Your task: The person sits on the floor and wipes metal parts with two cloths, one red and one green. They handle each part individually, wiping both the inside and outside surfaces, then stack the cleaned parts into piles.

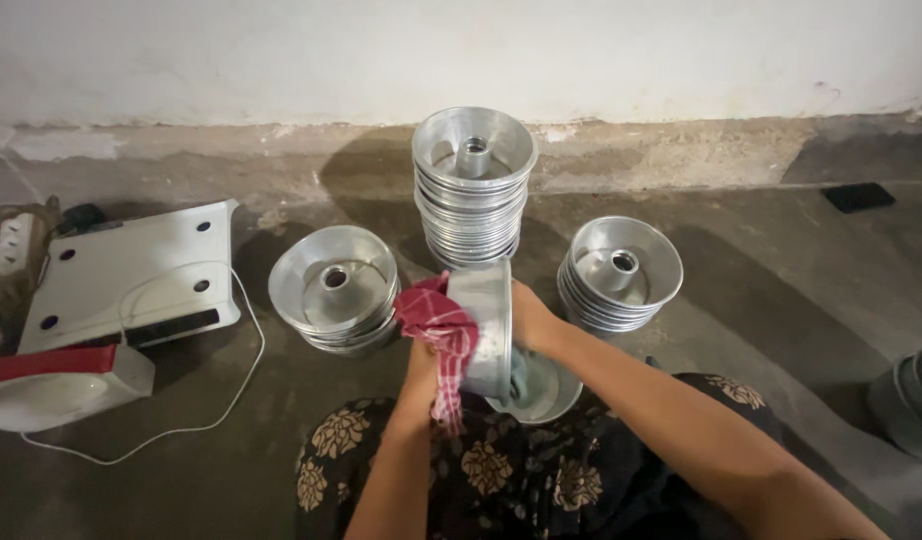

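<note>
My right hand point(533, 322) grips a round aluminium tube pan point(484, 325) turned on its side, just above my lap. My left hand point(421, 362) presses a red-and-white checked cloth point(439, 330) against the pan's open face; the cloth covers most of the fingers. Another shiny pan point(543, 392) lies under the held one, partly hidden. My dark floral skirt point(501, 475) fills the lower middle.
Three stacks of the same tube pans stand on the concrete floor: a low one at left point(333, 288), a tall one at the back point(473, 185), a low one at right point(619, 272). A white scale point(131, 270) with cord and a red-and-white appliance point(56, 385) lie left. More pans point(911, 395) at the right edge.
</note>
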